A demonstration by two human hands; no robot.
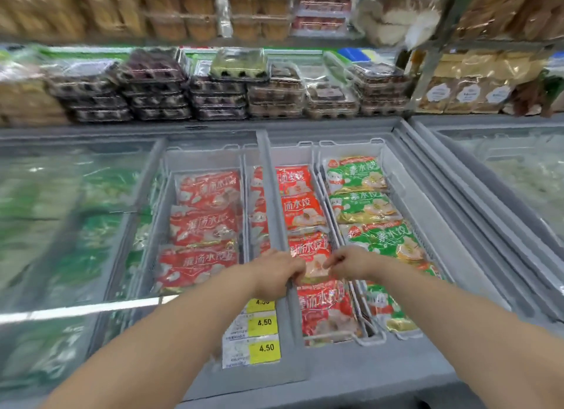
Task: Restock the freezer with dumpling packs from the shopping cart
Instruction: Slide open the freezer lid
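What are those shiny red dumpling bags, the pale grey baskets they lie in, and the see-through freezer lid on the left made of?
The red dumpling bags look like thin glossy plastic film: they crinkle and glint. The pale grey baskets seem moulded matt plastic, with slotted walls. The see-through lid is glass or clear plastic, I cannot tell which; it mirrors a bright streak.

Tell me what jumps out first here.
Bright red dumpling packs fill the middle of the freezer, with green dumpling packs to their right. At centre, the left hand and right hand grip one red pack. Yellow price tags sit nearer, on the lid.
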